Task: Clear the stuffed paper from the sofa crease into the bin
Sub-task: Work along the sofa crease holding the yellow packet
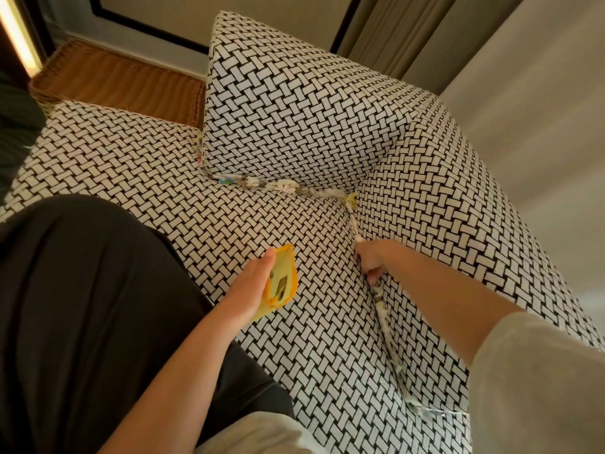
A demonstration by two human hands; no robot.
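Step in hand: extraction. Right hand [371,258], centre right, pinches the stuffed paper [288,186], which lines the sofa [294,126] crease from centre to lower right. Left hand [252,283] grips a yellow case [282,279]. Next: a steady pull outward. No bin in view.

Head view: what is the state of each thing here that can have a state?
stuffed paper, wedged in the crease of the sofa, not removed.
right hand, pinches the stuffed paper at the side crease.
left hand, holds the yellow-cased phone.
yellow-cased phone, held above the sofa, back side up.
wicker basket, open on top, beside the sofa.
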